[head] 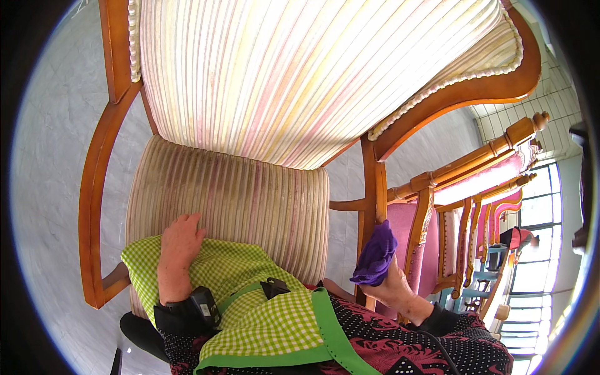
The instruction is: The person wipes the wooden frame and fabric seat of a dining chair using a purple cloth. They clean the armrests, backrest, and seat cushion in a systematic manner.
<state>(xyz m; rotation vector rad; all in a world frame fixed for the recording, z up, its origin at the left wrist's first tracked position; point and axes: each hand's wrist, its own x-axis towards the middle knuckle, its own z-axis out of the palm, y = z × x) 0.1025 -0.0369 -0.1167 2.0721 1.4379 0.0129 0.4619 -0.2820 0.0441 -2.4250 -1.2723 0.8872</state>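
Note:
A wooden armchair [91,201] stands before me, with a striped upholstered backrest [281,79] and a matching seat cushion [225,197]. My left hand [180,248] lies palm down over the green checked apron [262,323] at the front of the seat, holding nothing. A crumpled purple cloth [376,255] is gripped in my right hand [391,286]. The cloth is up against the chair's right wooden armrest [374,187]; it hides part of the wood and my fingertips.
More carved wooden chairs [422,220] with pink upholstery stand in a row close on the right. A person [518,239] in red and black is farther back near bright windows [539,234]. Grey tiled floor [51,164] shows on the left.

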